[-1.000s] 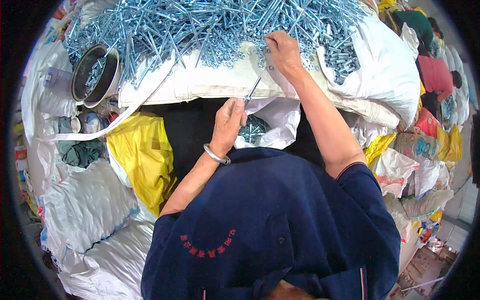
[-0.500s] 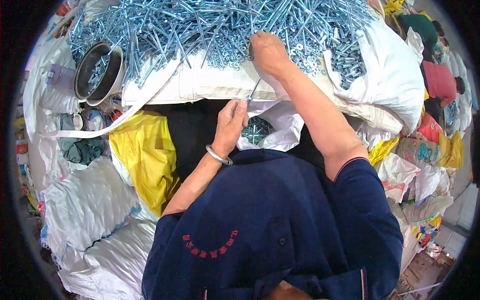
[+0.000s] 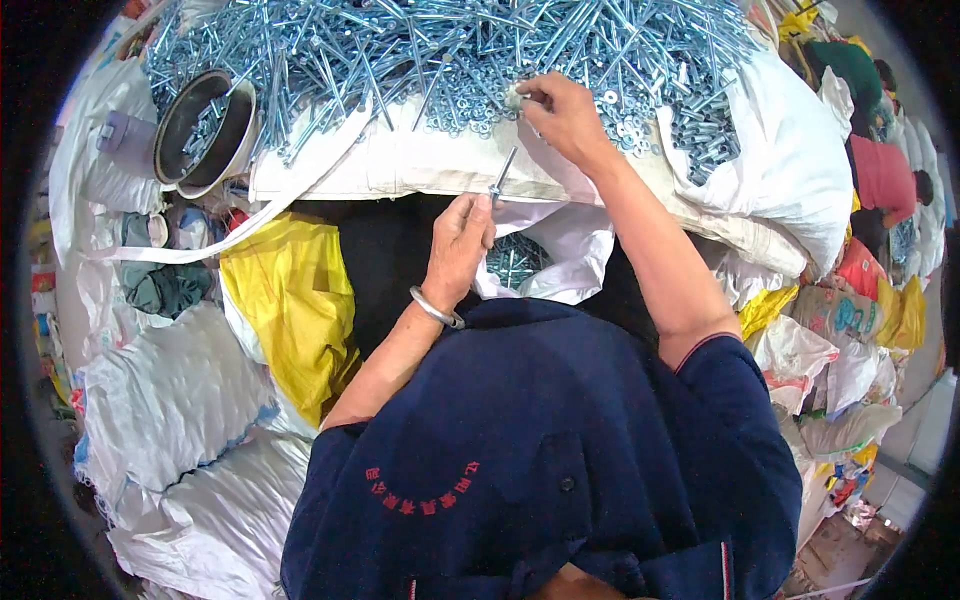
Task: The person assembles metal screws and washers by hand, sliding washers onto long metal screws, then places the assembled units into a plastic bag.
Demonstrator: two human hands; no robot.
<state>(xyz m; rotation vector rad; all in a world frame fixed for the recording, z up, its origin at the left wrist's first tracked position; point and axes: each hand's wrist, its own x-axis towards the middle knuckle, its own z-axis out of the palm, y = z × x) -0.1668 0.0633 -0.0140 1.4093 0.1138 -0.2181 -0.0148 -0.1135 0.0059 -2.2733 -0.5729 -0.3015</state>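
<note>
My left hand (image 3: 460,243) is closed around the lower end of a long metal bolt (image 3: 503,172), which points up and tilts slightly right. A small collar-like part, perhaps a nut or washer, sits partway along its shaft. My right hand (image 3: 568,118) is at the near edge of the hardware heap, thumb and fingers curled together. What it pinches, if anything, is too small to make out. Loose washers (image 3: 625,125) lie just right of that hand. Small nuts and washers (image 3: 465,100) spread to its left, with a heap of long bolts (image 3: 400,45) behind.
A dark round bowl (image 3: 205,135) holding some metal parts stands at the left. Short metal sleeves (image 3: 705,130) fill a white sack (image 3: 790,170) at the right. Below the table edge, a white bag (image 3: 580,250) opens over more bolts. A yellow sack (image 3: 290,300) hangs on the left.
My right hand has shifted a little right and toward me, at the heap's edge. My left hand keeps hold of the bolt in nearly the same place.
</note>
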